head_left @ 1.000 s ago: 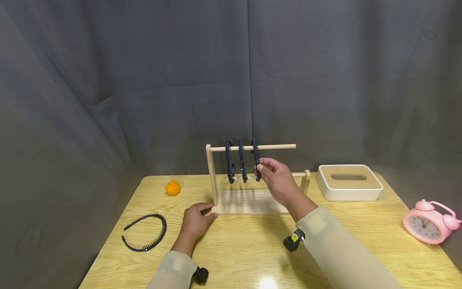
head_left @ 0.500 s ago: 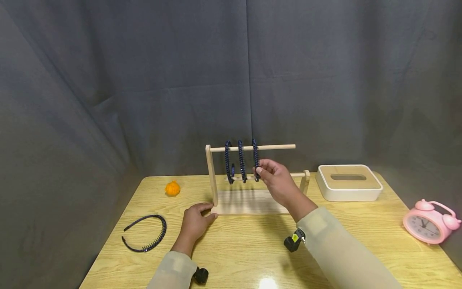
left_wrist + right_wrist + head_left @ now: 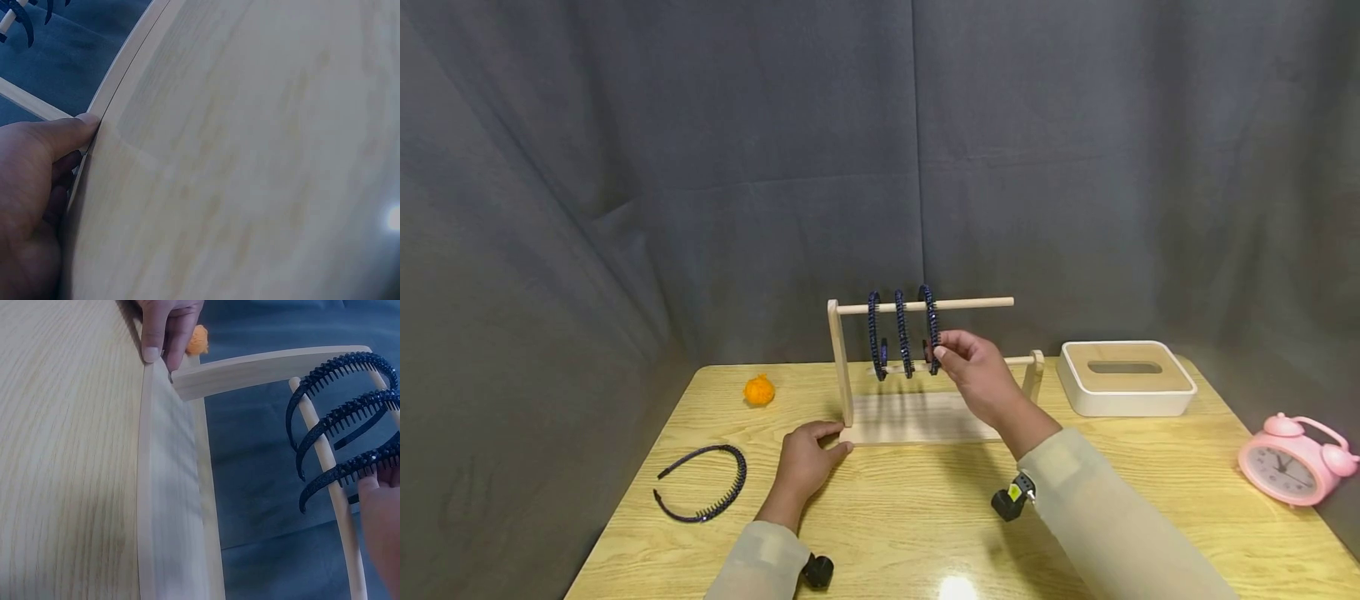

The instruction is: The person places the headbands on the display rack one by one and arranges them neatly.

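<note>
A wooden rack with an upper and a lower rod stands at the table's back middle. Three dark blue, toothed headbands hang over its upper rod. My right hand pinches the front side of the rightmost headband between thumb and fingers. To its left hang the middle headband and the leftmost headband, untouched. My left hand holds the left front corner of the rack's base, thumb at the front edge; the left wrist view shows the thumb on that edge.
Another dark headband lies on the table at the left. Behind it sits a small orange fuzzy ball. Right of the rack are a white tissue box with a wooden lid and a pink alarm clock. A grey curtain hangs behind.
The rightmost headband has risen and turned slightly in my right hand over the last half second, its far end showing again. My left hand has stayed at the base corner.
</note>
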Motion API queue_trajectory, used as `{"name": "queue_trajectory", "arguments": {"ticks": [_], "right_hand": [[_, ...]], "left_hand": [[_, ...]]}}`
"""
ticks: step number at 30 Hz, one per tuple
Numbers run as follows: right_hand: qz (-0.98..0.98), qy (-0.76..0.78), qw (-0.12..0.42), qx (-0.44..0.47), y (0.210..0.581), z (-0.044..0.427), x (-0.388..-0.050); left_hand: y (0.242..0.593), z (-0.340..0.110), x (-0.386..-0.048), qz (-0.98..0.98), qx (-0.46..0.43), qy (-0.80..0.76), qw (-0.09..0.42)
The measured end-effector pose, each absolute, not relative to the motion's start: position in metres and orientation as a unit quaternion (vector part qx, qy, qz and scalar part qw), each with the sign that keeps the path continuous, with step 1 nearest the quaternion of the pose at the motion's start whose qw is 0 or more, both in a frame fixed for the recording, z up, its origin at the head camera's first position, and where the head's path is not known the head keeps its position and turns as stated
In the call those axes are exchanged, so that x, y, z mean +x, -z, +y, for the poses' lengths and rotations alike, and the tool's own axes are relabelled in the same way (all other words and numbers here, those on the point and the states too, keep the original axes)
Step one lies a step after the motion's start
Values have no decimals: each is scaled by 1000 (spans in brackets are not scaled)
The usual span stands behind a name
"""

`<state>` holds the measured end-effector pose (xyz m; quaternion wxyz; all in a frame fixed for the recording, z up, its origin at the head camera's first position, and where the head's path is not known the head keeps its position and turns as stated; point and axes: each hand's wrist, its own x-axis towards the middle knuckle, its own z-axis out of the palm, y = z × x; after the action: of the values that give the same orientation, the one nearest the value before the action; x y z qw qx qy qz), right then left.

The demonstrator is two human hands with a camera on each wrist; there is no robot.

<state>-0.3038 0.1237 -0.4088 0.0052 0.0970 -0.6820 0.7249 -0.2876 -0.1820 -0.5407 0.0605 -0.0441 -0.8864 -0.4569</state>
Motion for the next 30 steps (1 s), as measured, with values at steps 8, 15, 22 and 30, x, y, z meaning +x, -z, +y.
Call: {"name": "queue_trajectory", "arguments": {"ticks": [8, 15, 22, 30], "right_hand": [[-682, -725, 18, 99, 410, 126, -303], [-700, -708, 19, 91, 412, 129, -301], [-697, -710, 30, 93, 412, 132, -299], [-651, -754, 51, 78, 417, 140, -288]], "left_hand": [[541, -181, -287, -885, -44, 459, 59], [540, -181, -287, -886, -47, 457, 59], [539, -182, -287, -888, -49, 452, 62], [539, -180, -287, -888, -48, 454, 56]]}}
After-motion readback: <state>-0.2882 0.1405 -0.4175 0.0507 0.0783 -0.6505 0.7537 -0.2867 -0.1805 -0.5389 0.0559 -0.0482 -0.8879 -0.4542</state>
